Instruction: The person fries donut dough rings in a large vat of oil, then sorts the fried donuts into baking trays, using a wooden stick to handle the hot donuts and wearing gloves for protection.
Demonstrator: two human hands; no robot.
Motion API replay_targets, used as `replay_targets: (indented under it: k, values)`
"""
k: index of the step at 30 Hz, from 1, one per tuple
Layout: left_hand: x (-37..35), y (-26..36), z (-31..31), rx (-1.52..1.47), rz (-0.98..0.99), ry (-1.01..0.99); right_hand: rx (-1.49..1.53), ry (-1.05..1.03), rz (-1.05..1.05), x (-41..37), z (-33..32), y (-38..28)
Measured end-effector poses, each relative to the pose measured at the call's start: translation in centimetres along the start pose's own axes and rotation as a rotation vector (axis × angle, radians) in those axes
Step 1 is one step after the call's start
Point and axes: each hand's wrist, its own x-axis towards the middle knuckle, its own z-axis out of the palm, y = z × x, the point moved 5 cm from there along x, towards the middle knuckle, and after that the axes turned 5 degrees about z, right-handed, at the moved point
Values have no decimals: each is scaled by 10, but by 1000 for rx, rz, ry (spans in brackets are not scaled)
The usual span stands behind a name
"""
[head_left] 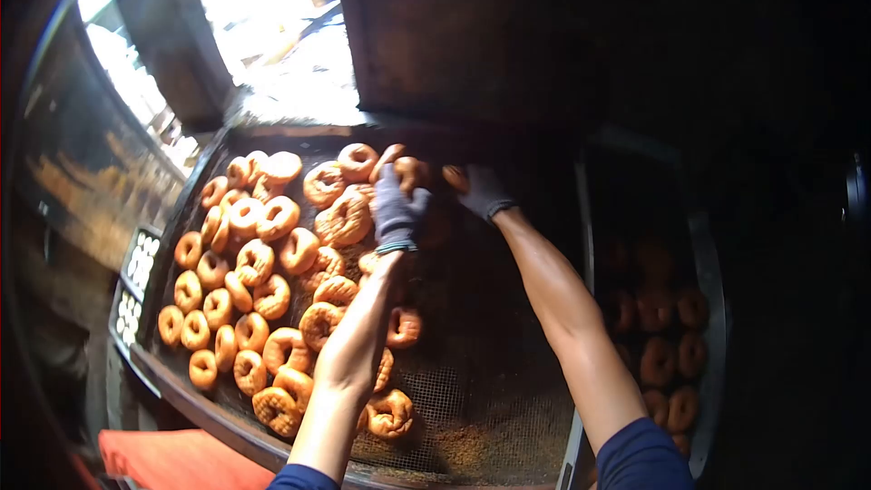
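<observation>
Ring doughnuts, golden brown, lie crowded over the left part of a dark mesh-bottomed tray. My left hand, in a grey glove, reaches to the far edge of the pile. Its thumb and fingers are around a brown doughnut, and another doughnut tilts up just beyond the fingertips. To the right, my gloved right hand has a doughnut at its fingertips, over the dark far part of the tray. Shadow hides part of the right fingers.
Beyond a metal rail on the right, a second tray holds several doughnuts in shadow. Orange-red cloth lies at the lower left. A bright opening is at the back left, beside a dark panel.
</observation>
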Motion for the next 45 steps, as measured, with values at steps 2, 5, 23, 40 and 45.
replay_targets:
  k: [2, 5, 23, 40, 45]
  values:
    - [6, -3, -8, -113, -63, 57, 226, 31, 69, -15, -56, -9]
    - [3, -19, 28, -804, -367, -60, 550, 75, 105, -44, -131, 29]
    - [-45, 273, 181, -18, 525, -121, -464, 194, 337, -264, -288, 328]
    - [-74, -18, -110, 231, -232, -341, -171, -289, -34, -62, 44, -82]
    - [-35, 8, -107, -847, -333, -202, 1057, -628, 84, -64, -31, -59]
